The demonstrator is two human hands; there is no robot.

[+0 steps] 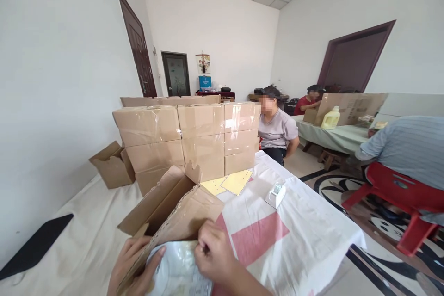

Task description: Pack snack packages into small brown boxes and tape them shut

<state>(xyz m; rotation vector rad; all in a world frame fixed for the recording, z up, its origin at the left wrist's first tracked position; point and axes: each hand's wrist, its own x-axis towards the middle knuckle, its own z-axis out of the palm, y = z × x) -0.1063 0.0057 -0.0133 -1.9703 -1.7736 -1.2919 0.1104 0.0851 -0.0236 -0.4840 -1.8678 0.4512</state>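
An open cardboard box is tilted at the near edge of the table, its flaps raised. My left hand is wrapped round the box's near left edge, fingers outside and thumb over the inner side. Against that thumb lies a clear plastic package with something pale inside; its contents are hard to make out. My right hand is curled closed at the package's right edge, beside a box flap. Whatever its fingers pinch is hidden.
Sealed cardboard boxes are stacked ahead, with another open box at left. Yellow cards and a small white holder lie on the white cloth. A person sits beyond; others occupy the right side.
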